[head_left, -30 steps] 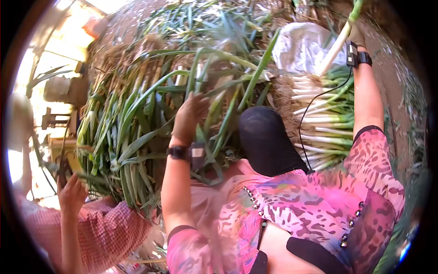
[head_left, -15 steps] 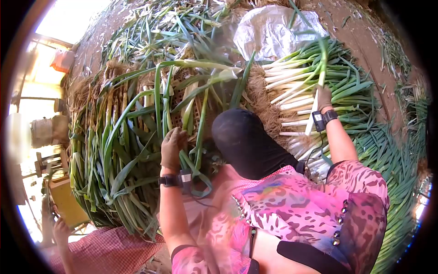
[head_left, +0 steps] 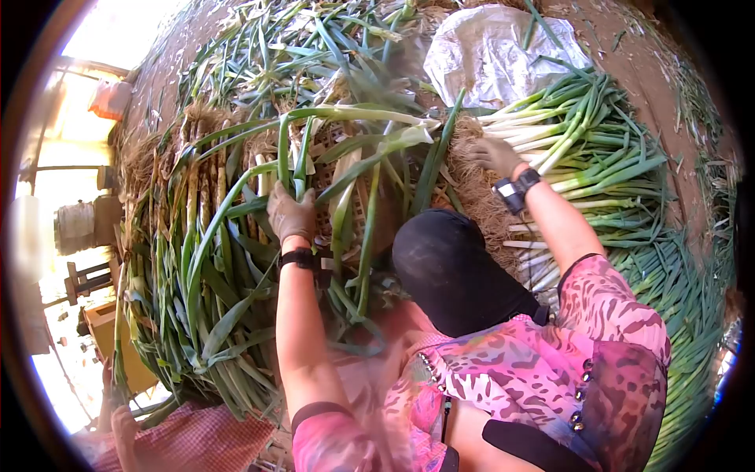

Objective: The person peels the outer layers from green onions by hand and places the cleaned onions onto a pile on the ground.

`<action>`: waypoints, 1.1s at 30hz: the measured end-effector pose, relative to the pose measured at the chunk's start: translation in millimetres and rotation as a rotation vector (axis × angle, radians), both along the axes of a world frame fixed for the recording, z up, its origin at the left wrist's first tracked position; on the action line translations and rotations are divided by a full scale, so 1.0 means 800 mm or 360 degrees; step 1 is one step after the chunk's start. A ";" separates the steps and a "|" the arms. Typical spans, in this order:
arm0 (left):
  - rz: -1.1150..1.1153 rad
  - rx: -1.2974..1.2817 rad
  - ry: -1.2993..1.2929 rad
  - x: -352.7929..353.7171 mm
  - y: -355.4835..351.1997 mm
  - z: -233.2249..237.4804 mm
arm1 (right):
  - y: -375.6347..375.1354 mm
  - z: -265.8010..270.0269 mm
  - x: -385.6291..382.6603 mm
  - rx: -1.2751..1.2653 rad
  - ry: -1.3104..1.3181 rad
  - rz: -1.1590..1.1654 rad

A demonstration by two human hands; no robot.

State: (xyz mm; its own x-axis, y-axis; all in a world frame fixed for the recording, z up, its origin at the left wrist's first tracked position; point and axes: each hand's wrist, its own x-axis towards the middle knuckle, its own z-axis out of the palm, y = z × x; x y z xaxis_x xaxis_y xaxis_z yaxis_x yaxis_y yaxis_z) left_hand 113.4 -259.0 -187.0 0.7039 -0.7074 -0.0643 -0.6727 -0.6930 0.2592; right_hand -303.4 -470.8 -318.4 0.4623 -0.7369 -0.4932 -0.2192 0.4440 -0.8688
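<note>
My gloved left hand (head_left: 292,214) is at the untrimmed green onions (head_left: 206,228) on the left, its fingers closed around green stalks. Long leaves bend over and beside it. My gloved right hand (head_left: 494,157) holds nothing, its fingers stretched out and pointing left above the brown roots (head_left: 481,200) of the cleaned onions. Those cleaned onions (head_left: 582,145) lie in a pile on the right, white stems toward the left and green leaves toward the right.
A black cloth-covered shape (head_left: 436,263) stands between my arms. Beyond the pile lies a white plastic sheet (head_left: 499,51). Loose leaves (head_left: 275,51) cover the ground at the upper left. Another person's hand (head_left: 124,429) shows at the lower left, near red checked cloth (head_left: 208,440).
My right hand has let go of a white-stemmed onion, now on the pile, and moved left over the roots. My left hand has moved up to the stalks. The view has shifted slightly.
</note>
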 end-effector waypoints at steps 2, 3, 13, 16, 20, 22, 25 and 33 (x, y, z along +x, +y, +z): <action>-0.0010 0.0178 0.0233 0.011 0.001 -0.017 | 0.007 0.012 0.095 0.0387 -0.0276 -0.0143; -0.0009 0.0240 0.0287 -0.004 -0.001 -0.002 | -0.001 0.005 0.129 0.0345 -0.0271 -0.0043; -0.0598 0.0432 0.0568 -0.062 0.222 0.061 | 0.017 -0.031 0.295 0.0855 -0.0947 0.0201; -0.0559 0.0673 0.0819 -0.099 0.275 0.094 | 0.030 -0.132 0.331 0.0109 -0.0856 0.0109; -0.0612 0.0725 0.1186 -0.111 0.257 0.163 | 0.039 0.020 0.350 0.0080 -0.0543 -0.0173; -0.0137 0.0643 0.1551 -0.101 0.265 0.191 | 0.038 0.093 0.351 -0.0139 -0.0516 -0.0065; 0.0084 -0.0163 0.1861 -0.083 0.244 0.236 | 0.054 0.194 0.352 -0.0299 -0.0464 0.0130; -0.0240 -0.0762 0.0385 -0.129 0.147 0.192 | 0.203 0.382 0.358 -0.0692 -0.0647 0.0358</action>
